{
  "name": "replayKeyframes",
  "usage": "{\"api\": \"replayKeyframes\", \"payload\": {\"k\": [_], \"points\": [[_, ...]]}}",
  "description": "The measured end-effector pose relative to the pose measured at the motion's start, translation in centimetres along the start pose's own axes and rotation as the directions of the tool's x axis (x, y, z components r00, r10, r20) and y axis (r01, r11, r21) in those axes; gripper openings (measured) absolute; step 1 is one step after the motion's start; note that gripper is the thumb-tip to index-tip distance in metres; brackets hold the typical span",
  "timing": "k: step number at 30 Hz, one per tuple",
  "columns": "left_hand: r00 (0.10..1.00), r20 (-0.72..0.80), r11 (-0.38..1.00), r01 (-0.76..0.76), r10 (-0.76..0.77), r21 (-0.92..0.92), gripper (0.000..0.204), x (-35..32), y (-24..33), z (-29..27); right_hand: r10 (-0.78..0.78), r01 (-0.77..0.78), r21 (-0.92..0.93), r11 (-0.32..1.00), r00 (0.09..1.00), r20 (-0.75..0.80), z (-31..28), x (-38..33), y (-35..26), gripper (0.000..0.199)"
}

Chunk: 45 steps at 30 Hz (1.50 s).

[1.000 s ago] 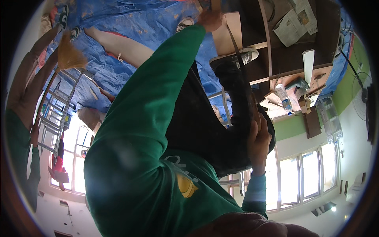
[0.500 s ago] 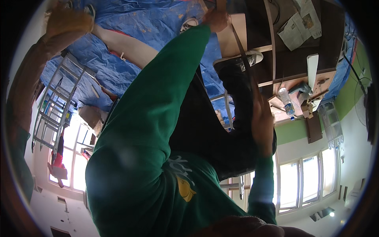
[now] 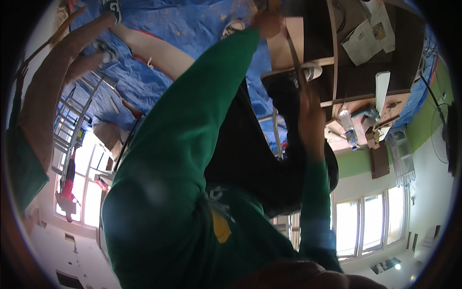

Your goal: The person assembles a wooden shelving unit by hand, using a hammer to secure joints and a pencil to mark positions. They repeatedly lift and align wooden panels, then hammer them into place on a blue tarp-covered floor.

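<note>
The right hand (image 3: 312, 123), slightly blurred, grips a long dark strip (image 3: 295, 57) slanting across a pale board (image 3: 279, 50); the left hand (image 3: 267, 24) sits beside the board, its hold too blurred to tell

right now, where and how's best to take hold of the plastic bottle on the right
Probably around the middle of the plastic bottle, coming from the picture's left: its body is slim and rounded enough to wrap, and the power tool and small wooden pieces crowd its right side.
</note>
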<state>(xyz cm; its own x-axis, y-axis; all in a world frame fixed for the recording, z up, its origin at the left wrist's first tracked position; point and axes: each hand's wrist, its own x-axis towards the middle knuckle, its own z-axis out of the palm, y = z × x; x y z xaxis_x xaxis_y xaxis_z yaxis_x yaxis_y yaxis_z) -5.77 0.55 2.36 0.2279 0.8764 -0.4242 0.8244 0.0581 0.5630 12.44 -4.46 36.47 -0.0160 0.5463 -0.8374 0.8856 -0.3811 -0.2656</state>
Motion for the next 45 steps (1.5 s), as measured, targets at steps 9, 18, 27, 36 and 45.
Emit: {"api": "replayKeyframes", "payload": {"k": [9, 18, 27, 36, 45], "points": [[0.989, 0.142, 0.991, 0.046, -0.028, -0.126, 0.033, 0.3, 2.0, -2.4, 0.014, -0.019, -0.100, 0.995, 0.999, -0.042, 2.2, 2.9, 5.3, 0.037], [1.000, 0.013, 1.000, 0.026, -0.026, 0.003, 0.033, -0.5, -0.8, 0.7, -0.150, 0.147, -0.048, 0.988, 0.987, -0.059, -3.3, -6.8, 1.4, 0.046], [0.991, -0.101, 0.973, -0.105, 0.085, -0.207, 0.022, 1.9, 0.7, 3.0, -0.369, 0.314, -0.322, 0.893, 0.921, -0.126, 4.1, 8.4, 7.3, 0.039], [0.995, -0.065, 0.989, -0.072, 0.081, 0.133, 0.020, 1.7, -1.7, 5.8, 0.206, -0.200, -0.123, 0.972, 0.978, 0.032, -5.9, -12.0, 1.0, 0.043], [0.942, -0.291, 0.985, -0.172, 0.164, -0.002, 0.021, 1.0, -1.8, 4.7, -0.129, 0.107, -0.138, 0.985, 0.977, -0.167, 5.0, 9.4, 3.1, 0.043]]}}
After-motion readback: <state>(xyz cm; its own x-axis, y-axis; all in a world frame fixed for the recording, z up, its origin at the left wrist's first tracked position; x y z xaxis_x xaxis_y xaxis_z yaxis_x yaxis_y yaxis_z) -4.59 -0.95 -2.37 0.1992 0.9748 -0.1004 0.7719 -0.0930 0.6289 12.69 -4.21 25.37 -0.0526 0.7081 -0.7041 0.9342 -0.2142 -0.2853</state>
